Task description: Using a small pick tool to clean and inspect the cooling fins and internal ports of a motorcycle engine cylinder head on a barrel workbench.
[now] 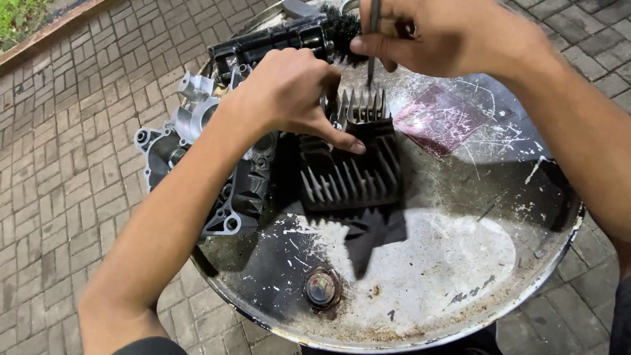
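Nearest the camera, low in the frame, the round steel drum top (420,289) shows scratched paint, rust along its rim and a small bung cap (321,288) near its lower edge. Above that, at the centre of the frame, sits the finned engine cylinder (351,167), dark and greasy, its cooling fins pointing toward the camera and upward. The left hand (289,92) rests over the cylinder's upper left side, fingers curled loosely, thumb stretched across the top fins and pressing down on them; it steadies the part rather than wrapping fully around it. The right hand (447,36), at the upper middle of the frame, pinches a thin metal tool (373,46) between thumb and fingers, closed firmly on the shaft, whose tip points down into the upper fins. Left of the cylinder a silver-grey crankcase half (190,151) hangs partly over the drum's edge. A long black engine part (269,43) lies along the upper rim, with a black bristle brush (342,29) beside the right hand. A reddish patch (437,121) marks the drum surface at right. Grey paving bricks (72,131) surround everything.
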